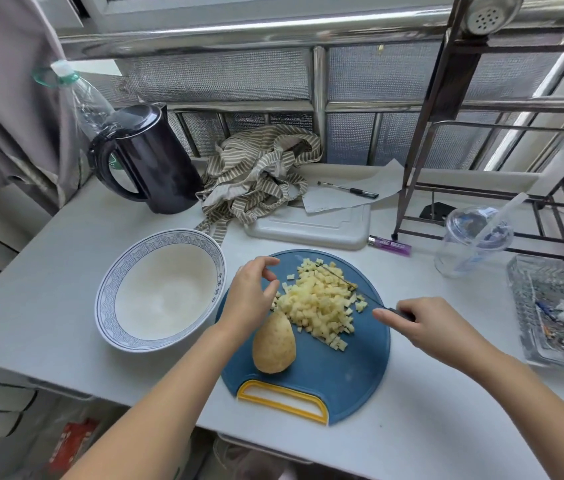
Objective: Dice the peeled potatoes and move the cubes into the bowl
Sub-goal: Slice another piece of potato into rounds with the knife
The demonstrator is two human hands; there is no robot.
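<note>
Right hand (425, 327) grips a thin dark knife (400, 312); left hand (249, 299) relaxed, empty. Sweep pale potato cubes (318, 306) gently toward white blue-rimmed bowl (104, 299), nine o'clock.

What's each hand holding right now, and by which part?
The right hand grips the knife by its handle; the left hand holds nothing.

Both bare forearms reach in from the tabletop's near edge. Left hand (251, 299) loosely curved, thumb and forefinger apart, holding nothing. Right hand (432, 327) curled round knife (398, 312) handle, forefinger extended forward.
</note>
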